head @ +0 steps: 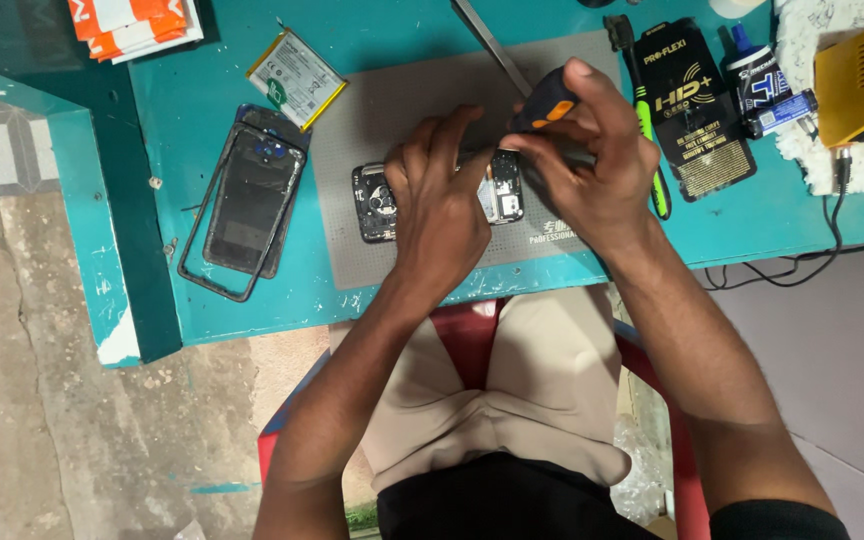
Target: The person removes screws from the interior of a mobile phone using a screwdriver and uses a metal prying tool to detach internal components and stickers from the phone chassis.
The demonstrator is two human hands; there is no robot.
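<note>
One opened phone (497, 190) lies mid-mat on the grey work mat (372, 110), near the teal tabletop (192, 100) front edge. The left hand (442, 205) presses down on it; the right hand (592, 165) grips a black-orange screwdriver (544, 100) above it. One battery (296, 78) and one back cover (250, 200) lie apart to the left.

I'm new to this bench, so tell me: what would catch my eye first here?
At the centre, the left hand presses an opened phone onto the grey mat, while the right hand grips a black-and-orange screwdriver above it. Left of the mat lie a back cover and a loose battery.
</note>
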